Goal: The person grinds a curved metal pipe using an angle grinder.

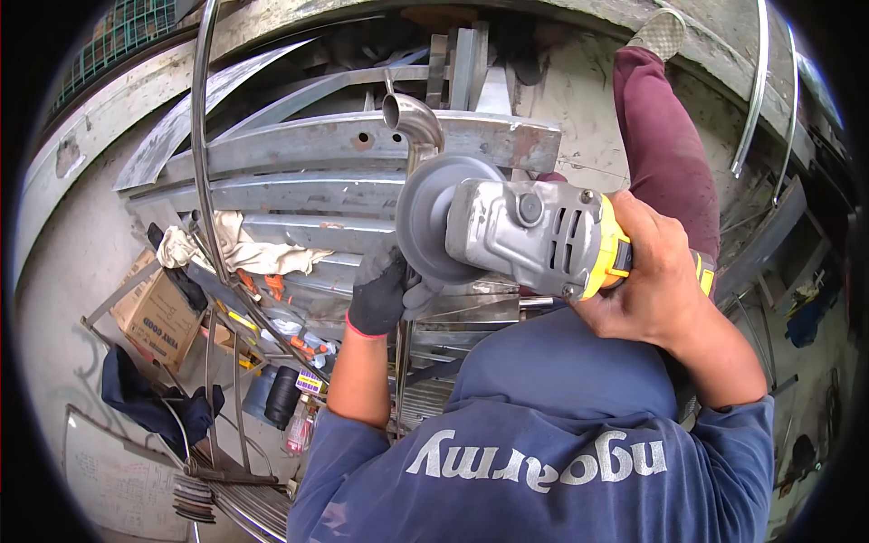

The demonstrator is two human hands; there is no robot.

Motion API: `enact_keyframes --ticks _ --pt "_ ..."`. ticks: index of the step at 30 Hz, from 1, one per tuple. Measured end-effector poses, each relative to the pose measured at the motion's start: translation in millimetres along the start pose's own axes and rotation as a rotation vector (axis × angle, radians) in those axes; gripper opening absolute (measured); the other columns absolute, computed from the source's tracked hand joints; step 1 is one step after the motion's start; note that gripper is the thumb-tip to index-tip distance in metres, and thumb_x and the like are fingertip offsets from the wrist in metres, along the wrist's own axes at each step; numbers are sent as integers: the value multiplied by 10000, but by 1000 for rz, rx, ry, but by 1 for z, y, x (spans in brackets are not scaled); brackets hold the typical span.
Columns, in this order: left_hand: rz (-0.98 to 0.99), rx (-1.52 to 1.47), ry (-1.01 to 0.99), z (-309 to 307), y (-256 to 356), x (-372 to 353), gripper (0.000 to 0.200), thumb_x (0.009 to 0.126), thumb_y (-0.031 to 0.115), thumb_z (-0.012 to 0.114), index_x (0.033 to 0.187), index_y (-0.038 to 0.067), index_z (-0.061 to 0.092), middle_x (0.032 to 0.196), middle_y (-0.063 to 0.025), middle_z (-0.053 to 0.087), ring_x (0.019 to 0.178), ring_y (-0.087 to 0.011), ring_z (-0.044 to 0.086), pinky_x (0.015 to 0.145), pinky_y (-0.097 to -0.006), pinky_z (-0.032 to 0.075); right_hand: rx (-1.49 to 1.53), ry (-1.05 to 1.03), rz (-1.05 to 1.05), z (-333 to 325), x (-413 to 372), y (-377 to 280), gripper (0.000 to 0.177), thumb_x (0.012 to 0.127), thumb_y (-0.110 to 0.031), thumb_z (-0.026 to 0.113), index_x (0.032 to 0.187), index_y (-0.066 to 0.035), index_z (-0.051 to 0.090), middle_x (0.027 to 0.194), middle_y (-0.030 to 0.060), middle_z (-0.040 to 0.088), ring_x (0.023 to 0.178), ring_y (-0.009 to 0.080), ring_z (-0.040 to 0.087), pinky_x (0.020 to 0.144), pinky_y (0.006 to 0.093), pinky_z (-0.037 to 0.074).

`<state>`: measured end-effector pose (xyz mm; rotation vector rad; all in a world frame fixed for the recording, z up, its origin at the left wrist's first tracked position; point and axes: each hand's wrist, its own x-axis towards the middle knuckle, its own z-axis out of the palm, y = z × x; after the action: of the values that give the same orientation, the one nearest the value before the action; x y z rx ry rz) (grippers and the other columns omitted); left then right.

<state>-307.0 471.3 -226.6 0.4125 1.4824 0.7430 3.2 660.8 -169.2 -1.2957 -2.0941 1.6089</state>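
My right hand [647, 267] is bare and wrapped round the yellow and grey body of an angle grinder [511, 231]. The grinder's round grey disc [421, 213] faces left, over a shiny steel pipe [415, 122] with a bent, open upper end. Lower down, my left hand [380, 285], in a black glove with a red cuff, closes round the same pipe just below the disc. The disc and guard cover the middle of the pipe and some of the gloved fingers.
Flat steel bars [299, 195] lie stacked behind the pipe. A cream cloth [258, 253] rests on them, left of my glove. Further left are a cardboard box [158, 312], a dark cloth [149, 398] and bent steel tubes [201, 118]. My leg [665, 136] stretches out at upper right.
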Motion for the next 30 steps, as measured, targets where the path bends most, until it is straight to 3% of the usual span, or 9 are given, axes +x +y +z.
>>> enact_keyframes --ticks 5,10,16,20,23,25,26,28,30 --pt "-45 -125 -104 -1 11 0 386 1150 264 520 1333 -43 666 790 -68 703 574 -78 549 544 -238 402 4 -6 9 1 0 0 531 684 -84 880 1140 -5 618 920 236 704 834 481 732 725 494 604" --pt "-90 -267 -112 1 16 1 362 1171 247 516 1343 -27 678 895 -81 749 721 -77 638 656 -235 481 -14 3 -2 2 0 1 525 685 -88 878 1133 -5 619 919 233 704 831 477 733 724 493 605" --pt "43 52 36 18 30 1 336 1184 249 527 1312 -11 698 1024 -60 784 875 -105 708 782 -270 549 -2 -12 3 1 -2 2 547 682 -91 880 1154 2 621 939 236 708 833 471 736 727 492 606" --pt "51 -4 -37 13 32 -3 348 1189 278 520 1284 8 718 916 -54 783 782 -141 712 726 -318 562 -4 -4 14 1 -2 2 565 682 -100 891 1167 4 620 939 235 707 831 470 737 724 490 605" --pt "160 274 -61 7 26 3 346 1188 289 522 1258 23 732 833 -67 768 714 -154 701 680 -336 555 -33 -12 -4 1 -4 2 568 682 -106 899 1166 0 620 934 235 703 828 471 734 722 493 603" --pt "125 282 -76 4 23 3 339 1183 287 529 1247 27 736 817 -79 761 691 -156 694 667 -339 552 -39 -7 -1 1 -3 2 566 681 -108 902 1161 -4 621 931 235 700 825 472 733 722 497 604" --pt "36 160 -101 -1 23 1 334 1178 285 534 1244 26 736 827 -86 761 689 -156 692 669 -338 553 -30 1 12 0 -2 2 563 681 -109 903 1158 -6 621 930 234 699 824 473 732 722 498 604" --pt "69 150 -78 2 22 1 334 1173 287 537 1255 27 730 868 -96 771 709 -153 704 684 -333 563 -20 2 15 1 -2 2 558 681 -110 904 1151 -8 620 927 233 697 822 475 730 719 501 604" --pt "225 287 -4 11 17 7 349 1174 300 527 1284 27 715 936 -103 792 763 -152 734 716 -326 580 -22 -7 -4 3 -4 4 552 680 -110 904 1141 -11 618 923 232 695 819 477 728 715 504 602"
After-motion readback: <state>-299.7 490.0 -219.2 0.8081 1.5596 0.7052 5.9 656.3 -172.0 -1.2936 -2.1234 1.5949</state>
